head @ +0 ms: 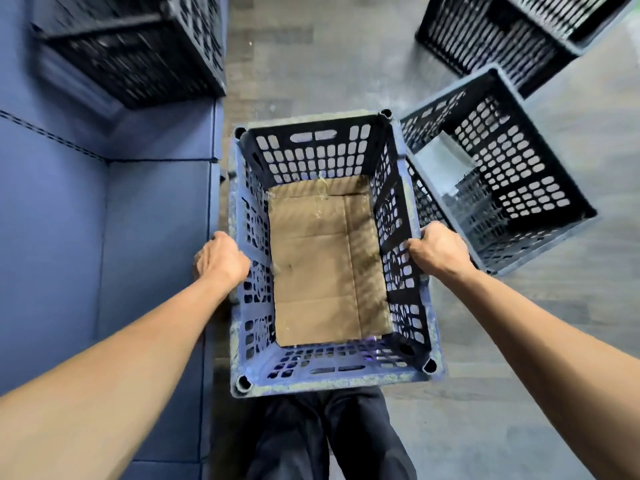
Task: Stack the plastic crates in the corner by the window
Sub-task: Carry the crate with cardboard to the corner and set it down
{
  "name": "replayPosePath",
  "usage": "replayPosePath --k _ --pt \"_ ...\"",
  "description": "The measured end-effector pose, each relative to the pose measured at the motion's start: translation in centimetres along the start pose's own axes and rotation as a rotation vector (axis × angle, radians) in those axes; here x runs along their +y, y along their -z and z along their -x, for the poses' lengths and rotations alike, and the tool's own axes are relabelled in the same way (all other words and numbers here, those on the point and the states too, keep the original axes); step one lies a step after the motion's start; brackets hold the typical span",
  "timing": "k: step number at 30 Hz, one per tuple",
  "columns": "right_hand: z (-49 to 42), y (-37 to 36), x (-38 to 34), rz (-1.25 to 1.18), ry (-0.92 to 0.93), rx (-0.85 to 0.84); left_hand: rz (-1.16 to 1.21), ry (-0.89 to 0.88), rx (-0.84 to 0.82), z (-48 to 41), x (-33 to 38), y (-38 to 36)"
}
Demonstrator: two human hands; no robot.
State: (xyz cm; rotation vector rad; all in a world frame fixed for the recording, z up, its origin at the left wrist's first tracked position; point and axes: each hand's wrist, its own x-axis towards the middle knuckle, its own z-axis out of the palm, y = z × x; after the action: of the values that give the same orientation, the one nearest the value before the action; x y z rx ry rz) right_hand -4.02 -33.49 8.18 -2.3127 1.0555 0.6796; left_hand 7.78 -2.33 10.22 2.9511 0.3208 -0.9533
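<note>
Blue sofa [104, 237] fills the left side. Grey floor [346, 64] fills the right. The carried crate [311, 154] sits at centre, hard against the sofa's front edge, with its long axis running straight away from the person. It appears to be off the floor, above the trousers [332, 438], though its underside is hidden.

Three more crates are in view:
- one on the sofa [138, 57], badly blurred
- a tilted one [512, 161] on the floor, touching or just beside the carried crate's right wall
- a farther one [491, 36], cut off by the top edge

A cardboard sheet [322, 258] lines the carried crate's bottom.

The left grip [221, 258] is clamped on the left rim and the right grip [438, 249] on the right rim, level with each other at mid-length.

No window or corner is in view, so the direction of the stacking spot cannot be told.
</note>
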Motion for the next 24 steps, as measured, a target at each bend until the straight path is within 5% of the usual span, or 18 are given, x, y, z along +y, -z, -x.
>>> replayPosePath --k 14,24 --pt "13.1 19.3 -4.9 -0.052 0.149 0.056 0.150 -0.098 0.156 13.6 -0.2 20.0" --pt "16.2 27.8 -12.0 -0.005 0.174 0.194 0.283 -0.229 0.213 14.0 -0.4 30.3"
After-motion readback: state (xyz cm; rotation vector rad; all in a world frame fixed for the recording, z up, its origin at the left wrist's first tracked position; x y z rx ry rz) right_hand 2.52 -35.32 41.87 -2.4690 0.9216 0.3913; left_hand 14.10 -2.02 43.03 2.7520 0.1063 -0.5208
